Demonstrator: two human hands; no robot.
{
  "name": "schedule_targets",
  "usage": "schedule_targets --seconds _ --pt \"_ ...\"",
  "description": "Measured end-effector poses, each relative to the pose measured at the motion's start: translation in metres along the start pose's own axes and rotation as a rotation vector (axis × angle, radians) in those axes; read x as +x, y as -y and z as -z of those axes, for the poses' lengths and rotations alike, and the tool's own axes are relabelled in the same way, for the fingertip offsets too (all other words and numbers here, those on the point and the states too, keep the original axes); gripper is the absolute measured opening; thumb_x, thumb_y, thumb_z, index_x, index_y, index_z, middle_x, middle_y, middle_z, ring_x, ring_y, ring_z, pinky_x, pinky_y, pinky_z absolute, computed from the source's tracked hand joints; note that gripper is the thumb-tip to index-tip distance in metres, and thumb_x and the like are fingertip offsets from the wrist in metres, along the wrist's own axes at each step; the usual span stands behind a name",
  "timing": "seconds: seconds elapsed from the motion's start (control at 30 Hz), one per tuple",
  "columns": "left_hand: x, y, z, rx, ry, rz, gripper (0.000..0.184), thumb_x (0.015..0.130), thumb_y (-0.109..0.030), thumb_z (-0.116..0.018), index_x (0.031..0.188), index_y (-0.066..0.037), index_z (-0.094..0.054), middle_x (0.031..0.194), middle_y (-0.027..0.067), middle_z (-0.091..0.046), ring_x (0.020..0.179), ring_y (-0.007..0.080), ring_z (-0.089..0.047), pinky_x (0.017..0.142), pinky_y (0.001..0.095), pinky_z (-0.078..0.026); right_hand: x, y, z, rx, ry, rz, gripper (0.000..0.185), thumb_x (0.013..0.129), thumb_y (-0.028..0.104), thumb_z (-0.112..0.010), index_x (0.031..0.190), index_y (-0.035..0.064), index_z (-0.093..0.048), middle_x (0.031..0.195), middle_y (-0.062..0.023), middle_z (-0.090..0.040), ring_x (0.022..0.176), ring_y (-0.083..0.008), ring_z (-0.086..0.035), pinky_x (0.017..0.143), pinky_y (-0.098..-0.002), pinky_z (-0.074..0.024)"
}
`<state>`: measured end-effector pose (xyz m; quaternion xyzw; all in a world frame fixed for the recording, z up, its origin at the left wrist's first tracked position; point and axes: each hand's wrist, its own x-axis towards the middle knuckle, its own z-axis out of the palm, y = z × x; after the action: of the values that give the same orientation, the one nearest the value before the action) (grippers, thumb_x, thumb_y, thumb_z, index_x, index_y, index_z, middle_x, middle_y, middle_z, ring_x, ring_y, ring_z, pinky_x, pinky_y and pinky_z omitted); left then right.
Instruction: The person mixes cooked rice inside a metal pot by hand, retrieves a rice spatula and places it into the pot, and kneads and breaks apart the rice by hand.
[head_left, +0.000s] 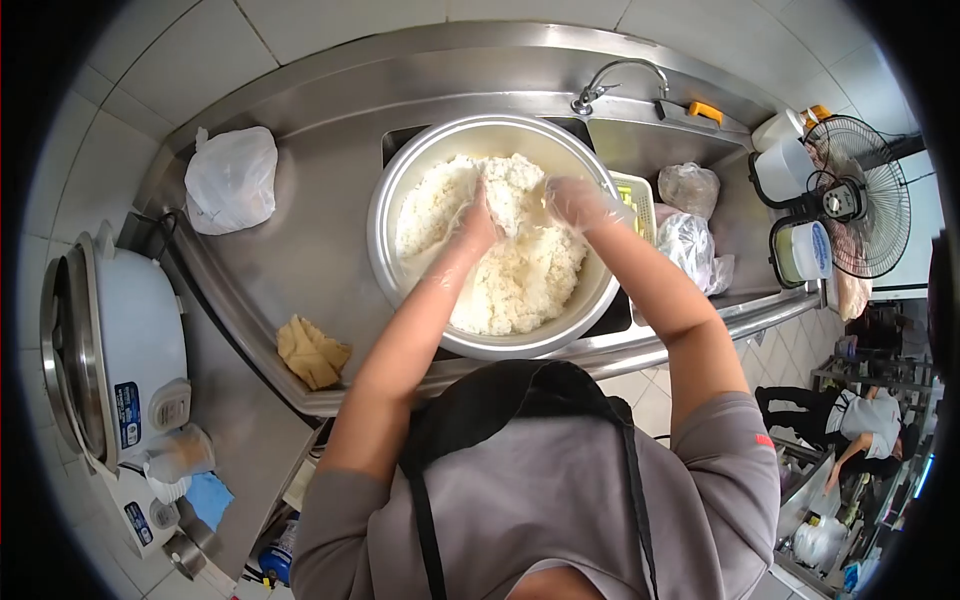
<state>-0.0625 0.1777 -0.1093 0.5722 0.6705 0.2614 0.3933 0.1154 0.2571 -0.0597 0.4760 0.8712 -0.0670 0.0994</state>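
Note:
A wide, round metal pot (385, 270) stands on the steel counter, holding a large mass of white cooked rice (520, 290). Both my hands are inside it, in thin clear plastic gloves. My left hand (482, 215) is stretched out on edge, its palm side against a raised mound of rice (513, 185) in the middle. On the other side of that mound, near the pot's right wall, my right hand (582, 203) is bent over the rice. Its fingertips are blurred and partly hidden, so their grip does not show.
A tap (625, 70) rises behind the pot. Plastic bags (685, 240) and a green basket (640, 200) lie to the right, near a fan (865, 195). Left are a white bag (232, 180), a tan cloth (310, 352) and a rice cooker (140, 340). Another person (865, 425) bends at far right.

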Motion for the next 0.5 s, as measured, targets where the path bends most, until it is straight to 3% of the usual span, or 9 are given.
schedule_targets --seconds 0.07,0.1,0.2,0.3,0.4,0.5 --pt "-0.016 -0.021 0.028 0.301 0.148 0.012 0.106 0.064 -0.031 -0.077 0.142 -0.01 -0.008 0.118 0.0252 -0.05 0.104 0.0332 -0.053 0.088 0.0369 -0.044 0.0 -0.016 0.006 -0.164 0.037 0.038 0.022 0.082 0.017 -0.049 0.09 0.0055 -0.065 0.089 -0.0138 -0.064 0.082 -0.0268 -0.061 0.072 -0.0345 -0.0488" --pt "-0.019 -0.022 0.03 0.391 0.227 0.074 0.12 0.057 -0.031 -0.082 0.143 -0.013 -0.001 0.122 0.0239 -0.048 0.108 0.0332 -0.052 0.087 0.0393 -0.045 -0.001 -0.025 0.008 -0.246 0.055 0.059 0.023 0.082 0.018 -0.049 0.092 0.0059 -0.066 0.087 -0.0137 -0.064 0.079 -0.029 -0.061 0.072 -0.0346 -0.049" --pt "-0.059 -0.03 0.047 0.796 0.484 0.019 0.119 0.056 -0.036 -0.081 0.143 -0.014 -0.003 0.139 0.0261 -0.025 0.122 0.0414 -0.035 0.095 0.0486 -0.037 -0.008 -0.035 -0.023 -0.364 0.151 0.114 0.023 0.081 0.019 -0.05 0.093 0.006 -0.065 0.088 -0.0138 -0.064 0.079 -0.029 -0.061 0.072 -0.0349 -0.0488" --pt "-0.093 -0.012 0.045 0.982 0.606 -0.051 0.117 0.053 -0.037 -0.083 0.143 -0.02 -0.01 0.144 0.0238 -0.012 0.13 0.0461 -0.018 0.1 0.0588 -0.025 -0.032 -0.024 -0.07 -0.373 0.283 0.15 0.024 0.081 0.02 -0.05 0.094 0.0061 -0.065 0.088 -0.0138 -0.064 0.08 -0.029 -0.061 0.073 -0.0352 -0.0487" --pt "-0.096 0.034 0.016 0.833 0.53 -0.122 0.114 0.052 -0.044 -0.081 0.142 -0.022 -0.014 0.146 0.0209 -0.008 0.133 0.0445 -0.007 0.098 0.0651 -0.02 -0.046 -0.013 -0.093 -0.37 0.383 0.233 0.025 0.081 0.021 -0.051 0.095 0.0062 -0.065 0.089 -0.0138 -0.064 0.08 -0.029 -0.061 0.073 -0.0356 -0.0485" --pt "-0.099 0.028 0.018 0.814 0.53 -0.118 0.114 0.052 -0.049 -0.079 0.142 -0.021 -0.015 0.147 0.0203 -0.005 0.131 0.0475 -0.009 0.098 0.0633 -0.021 -0.051 -0.018 -0.096 -0.358 0.456 0.327 0.025 0.081 0.022 -0.052 0.096 0.0063 -0.065 0.09 -0.0138 -0.064 0.081 -0.029 -0.061 0.073 -0.0359 -0.0484"
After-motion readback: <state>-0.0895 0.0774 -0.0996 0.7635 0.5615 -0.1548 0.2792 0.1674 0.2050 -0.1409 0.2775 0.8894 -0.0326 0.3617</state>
